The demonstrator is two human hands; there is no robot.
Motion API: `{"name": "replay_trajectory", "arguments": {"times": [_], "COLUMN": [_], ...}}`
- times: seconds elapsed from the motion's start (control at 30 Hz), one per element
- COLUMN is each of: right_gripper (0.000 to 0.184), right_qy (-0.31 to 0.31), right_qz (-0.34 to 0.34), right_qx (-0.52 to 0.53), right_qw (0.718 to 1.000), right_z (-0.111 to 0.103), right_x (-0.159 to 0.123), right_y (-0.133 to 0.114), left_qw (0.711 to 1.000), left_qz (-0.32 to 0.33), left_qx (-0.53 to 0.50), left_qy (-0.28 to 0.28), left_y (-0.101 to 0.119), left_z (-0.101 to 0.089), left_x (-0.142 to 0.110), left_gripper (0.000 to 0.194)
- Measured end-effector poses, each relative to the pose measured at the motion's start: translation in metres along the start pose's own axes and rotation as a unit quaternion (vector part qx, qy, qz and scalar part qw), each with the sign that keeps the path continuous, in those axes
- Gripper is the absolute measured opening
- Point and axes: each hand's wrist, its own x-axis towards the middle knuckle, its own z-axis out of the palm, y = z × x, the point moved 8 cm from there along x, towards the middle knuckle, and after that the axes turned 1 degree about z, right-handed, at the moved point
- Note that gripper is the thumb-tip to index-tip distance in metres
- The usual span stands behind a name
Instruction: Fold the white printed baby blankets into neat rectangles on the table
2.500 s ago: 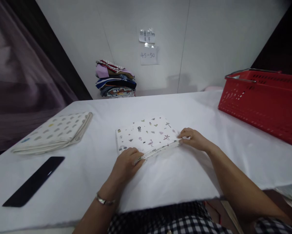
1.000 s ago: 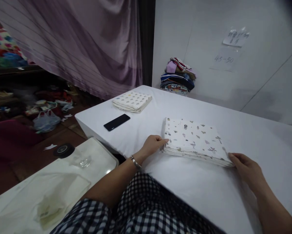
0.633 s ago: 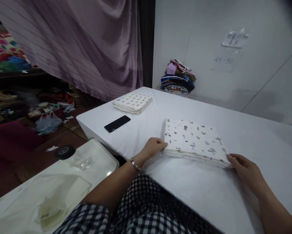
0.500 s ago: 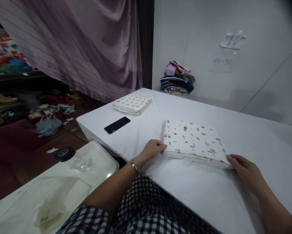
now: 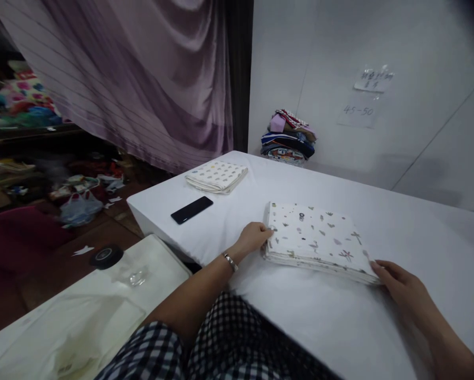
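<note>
A folded white cloth (image 5: 311,235) with small plant prints lies on the white-covered table (image 5: 319,322) in front of me. My left hand (image 5: 254,237), with a silver bracelet at the wrist, pinches the cloth's left edge between thumb and fingers. At the near right corner of the same cloth, my right hand (image 5: 398,282) grips with the thumb on top; its other fingertips are partly hidden. The layers show as a stack along the near edge. Farther back on the table is a second folded cloth (image 5: 218,177) with a leaf-like print.
A black phone (image 5: 192,210) lies left of the cloths. On a lower cream surface (image 5: 157,264) at left are a black tape roll (image 5: 107,256) and clear plastic. Folded clothes (image 5: 288,137) are piled by the wall, beside a purple curtain (image 5: 173,79).
The view has tilted up slightly, so everything sits lower in the picture. My left hand has slid a little farther along the cloth's left edge; my right hand keeps its corner.
</note>
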Motion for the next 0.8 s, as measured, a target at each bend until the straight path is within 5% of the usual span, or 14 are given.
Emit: {"name": "replay_trajectory", "arguments": {"times": [0.17,0.37,0.8], "right_gripper": [0.055,0.058,0.054], "right_qy": [0.005,-0.006,-0.017], "right_qz": [0.009,0.007,-0.004], "right_qx": [-0.016,-0.02,-0.018], "right_qw": [1.0,1.0,1.0], "right_z": [0.0,0.004,0.006], "right_x": [0.0,0.005,0.011], "right_y": [0.001,0.006,0.017], "left_qw": [0.997,0.998,0.997], "left_qz": [-0.04,-0.026,-0.062], "left_qx": [-0.065,0.027,-0.039], "left_qy": [-0.027,0.044,0.015], "left_y": [-0.011,0.001,-0.014], "left_z": [0.0,-0.017,-0.003], "left_x": [0.003,0.034,0.061], "left_gripper": [0.036,0.043,0.044]}}
